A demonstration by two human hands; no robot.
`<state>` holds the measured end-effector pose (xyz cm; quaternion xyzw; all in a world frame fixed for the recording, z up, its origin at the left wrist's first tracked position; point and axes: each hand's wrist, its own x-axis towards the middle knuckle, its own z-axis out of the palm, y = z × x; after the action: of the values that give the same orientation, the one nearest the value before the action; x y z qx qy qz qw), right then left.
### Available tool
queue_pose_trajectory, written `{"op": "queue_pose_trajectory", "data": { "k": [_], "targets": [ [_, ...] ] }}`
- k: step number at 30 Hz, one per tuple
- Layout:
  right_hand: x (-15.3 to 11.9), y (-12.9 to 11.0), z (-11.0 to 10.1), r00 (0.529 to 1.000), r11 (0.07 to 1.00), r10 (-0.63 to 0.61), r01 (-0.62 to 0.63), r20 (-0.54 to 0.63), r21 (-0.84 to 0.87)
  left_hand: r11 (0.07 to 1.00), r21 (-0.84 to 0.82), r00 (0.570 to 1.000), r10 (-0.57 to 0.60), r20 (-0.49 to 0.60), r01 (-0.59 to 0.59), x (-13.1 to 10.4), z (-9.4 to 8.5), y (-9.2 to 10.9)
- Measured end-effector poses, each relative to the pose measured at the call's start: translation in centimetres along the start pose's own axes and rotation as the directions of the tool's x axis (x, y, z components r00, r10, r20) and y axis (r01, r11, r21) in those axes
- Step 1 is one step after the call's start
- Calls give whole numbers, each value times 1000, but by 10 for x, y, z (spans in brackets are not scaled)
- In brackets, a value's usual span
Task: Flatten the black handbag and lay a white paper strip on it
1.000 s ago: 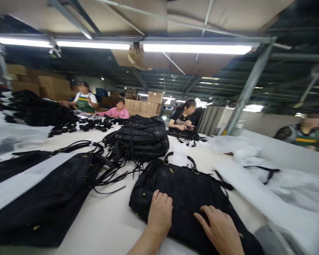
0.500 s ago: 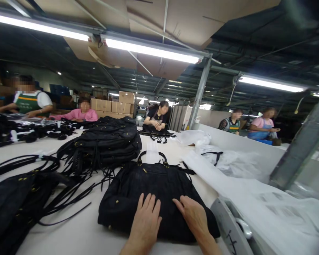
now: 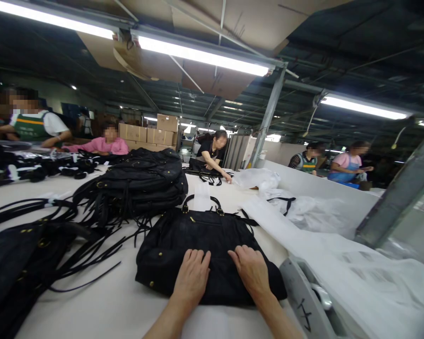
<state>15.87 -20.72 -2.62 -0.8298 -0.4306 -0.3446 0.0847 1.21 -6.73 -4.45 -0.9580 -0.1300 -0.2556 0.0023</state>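
One black bag with long straps (image 3: pixel 10 263) lies at far left on the white bench (image 3: pixel 102 306), cut off by my view's edge. Behind it I get black bundles with white wraps (image 3: pixel 31 174), then a person in a green apron (image 3: pixel 37 129). Next right, a stack of black bags (image 3: pixel 141 186), fringe hanging off it. Middle: the black handbag (image 3: pixel 207 230) lies flat on the bench in front of me, handles pointing away, white strip between them. My left hand (image 3: pixel 191 277) rests palm down on its near part, fingers nearly straight, gripping nothing I can see. My right hand (image 3: pixel 251 272) is likewise on top, thumb apart from the fingers, nothing pinched. Just beside the bag's right corner, a grey holder (image 3: pixel 297 287); beyond, a long white sheet (image 3: pixel 325 263).
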Motion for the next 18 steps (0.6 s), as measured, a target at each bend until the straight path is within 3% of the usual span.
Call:
{"op": "queue_pose_trajectory", "data": {
  "k": [4, 10, 14, 18],
  "targets": [
    [-1, -18, -8, 998, 973, -57, 58, -12, 222, 1000, 10, 999, 15, -51, -15, -4, 4, -1],
    [8, -27, 20, 995, 976, -102, 97, 18, 194, 998, 60, 982, -15, -187, 27, -5, 9, -6],
    [15, -21, 20, 991, 974, -131, 126, 19, 188, 997, 69, 984, -13, -176, 26, -2, 10, -7],
    [13, 7, 7, 979, 981, -172, 160, 107, 113, 999, 35, 984, -34, -174, 41, -2, 10, -7]
  ]
}}
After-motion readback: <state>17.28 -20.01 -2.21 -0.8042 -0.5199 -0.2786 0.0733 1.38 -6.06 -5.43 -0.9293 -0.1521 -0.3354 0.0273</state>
